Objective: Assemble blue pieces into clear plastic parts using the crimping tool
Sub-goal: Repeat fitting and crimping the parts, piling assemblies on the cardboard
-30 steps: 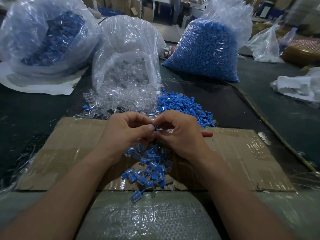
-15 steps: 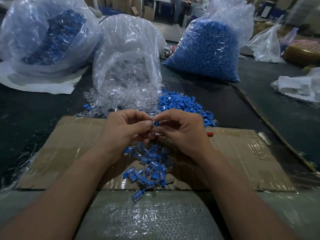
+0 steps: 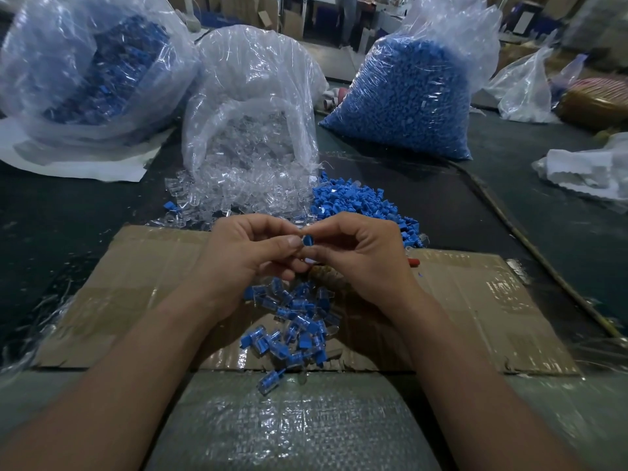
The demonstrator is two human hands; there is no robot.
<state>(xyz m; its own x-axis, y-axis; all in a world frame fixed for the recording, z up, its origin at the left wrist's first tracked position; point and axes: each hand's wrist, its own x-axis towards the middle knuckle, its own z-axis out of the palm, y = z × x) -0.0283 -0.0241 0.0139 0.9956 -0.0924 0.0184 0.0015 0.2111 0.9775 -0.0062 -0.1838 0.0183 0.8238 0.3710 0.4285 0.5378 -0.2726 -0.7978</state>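
Over one cardboard sheet [image 3: 475, 300], left hand [image 3: 244, 263] and right hand [image 3: 367, 263] pinch one blue piece [image 3: 308, 240].

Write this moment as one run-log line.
step: fitting by hand | left hand pinches clear part | right hand pinches blue piece | assembled pile on cardboard

Pretty clearly a small factory or piecework assembly shop, not anyone's home. A huge clear bag of blue pieces [image 3: 407, 96] sits on a dark worktable [image 3: 424, 193]. Next to it a bag of clear plastic parts [image 3: 251, 137] spills open, and a third bag [image 3: 91, 69] holds a blue-and-clear mix. A taped-up cardboard sheet [image 3: 475, 300] serves as the work mat, with a pile of put-together parts [image 3: 292, 321] on it. Cardboard boxes [image 3: 289, 18] stack up at the back.
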